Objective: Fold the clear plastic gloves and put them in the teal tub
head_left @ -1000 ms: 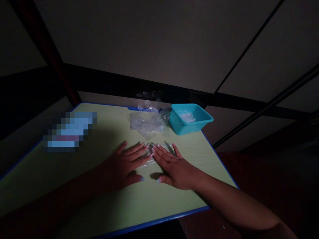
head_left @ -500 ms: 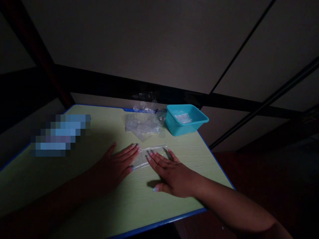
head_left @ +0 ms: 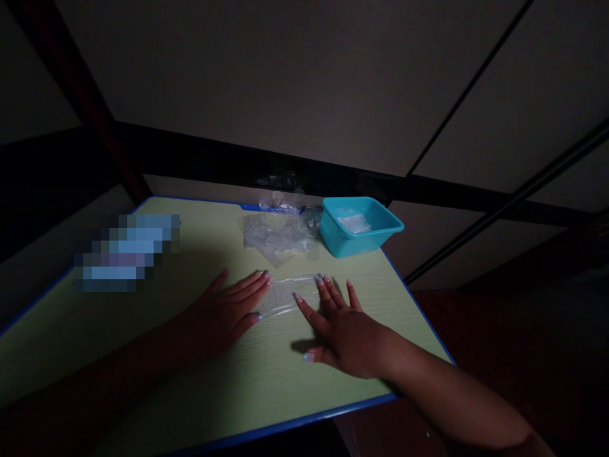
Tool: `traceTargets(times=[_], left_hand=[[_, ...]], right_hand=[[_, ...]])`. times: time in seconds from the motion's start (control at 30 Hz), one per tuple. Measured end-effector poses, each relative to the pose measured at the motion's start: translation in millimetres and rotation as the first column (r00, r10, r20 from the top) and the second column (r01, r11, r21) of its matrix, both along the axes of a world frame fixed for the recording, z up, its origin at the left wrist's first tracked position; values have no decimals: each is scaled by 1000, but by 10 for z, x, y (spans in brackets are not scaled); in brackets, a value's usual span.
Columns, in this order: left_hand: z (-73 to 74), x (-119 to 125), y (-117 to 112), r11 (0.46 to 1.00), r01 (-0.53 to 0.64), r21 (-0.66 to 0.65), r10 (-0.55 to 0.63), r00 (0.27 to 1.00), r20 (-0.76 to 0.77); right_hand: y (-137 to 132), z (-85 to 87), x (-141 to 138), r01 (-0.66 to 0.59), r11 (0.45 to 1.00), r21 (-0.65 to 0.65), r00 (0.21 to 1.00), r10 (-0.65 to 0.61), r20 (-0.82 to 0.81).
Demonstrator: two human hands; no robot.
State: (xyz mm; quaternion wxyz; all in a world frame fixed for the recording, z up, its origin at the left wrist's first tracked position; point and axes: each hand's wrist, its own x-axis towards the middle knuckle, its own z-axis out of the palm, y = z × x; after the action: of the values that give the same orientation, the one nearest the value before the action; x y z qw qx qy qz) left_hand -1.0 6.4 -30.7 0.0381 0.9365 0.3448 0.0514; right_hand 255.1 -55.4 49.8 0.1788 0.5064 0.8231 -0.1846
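Note:
A clear plastic bag [head_left: 285, 295] lies flat on the pale green table [head_left: 200, 393], between my two hands. My left hand [head_left: 228, 314] rests palm down with fingers stretched out, its fingertips on the bag's left edge. My right hand [head_left: 340, 327] also lies flat, fingers spread, with fingertips on the bag's right part. Neither hand grips anything.
A heap of clear plastic bags [head_left: 278, 231] sits at the table's far side. A turquoise tub [head_left: 364, 235] with a small clear bag inside stands at the far right corner. A blurred patch [head_left: 126, 251] covers something at the left. The room is dark.
My hands have slid apart across the bag, the right one moving to the right; the bag between them now shows more. The camera shifted slightly.

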Motion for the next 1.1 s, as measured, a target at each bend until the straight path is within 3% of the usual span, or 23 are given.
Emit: traceTargets(times=[0.2,0.37,0.53,0.8,1.1], left_hand=[[7,6,1,1000,-14,-7,14,1000,-14],[93,38,-19,998,-25,-62,23,999,-34],[111,50,-20,996,-31,-82,28,999,-38],[151,70,-27,996,-37,-84,34,998,-44],[128,62,-13,994,-32,-101,29,999,-32]], right_hand=[[-14,27,21,23,1000,7,1000,-23,-2],[65,-143,35,-68,985,157,990,86,-110],[210,-321,-1,-122,967,222,957,174,-232],[247,-378,18,-85,968,237,970,135,-200],[227,-283,24,-18,975,220,994,41,-100]])
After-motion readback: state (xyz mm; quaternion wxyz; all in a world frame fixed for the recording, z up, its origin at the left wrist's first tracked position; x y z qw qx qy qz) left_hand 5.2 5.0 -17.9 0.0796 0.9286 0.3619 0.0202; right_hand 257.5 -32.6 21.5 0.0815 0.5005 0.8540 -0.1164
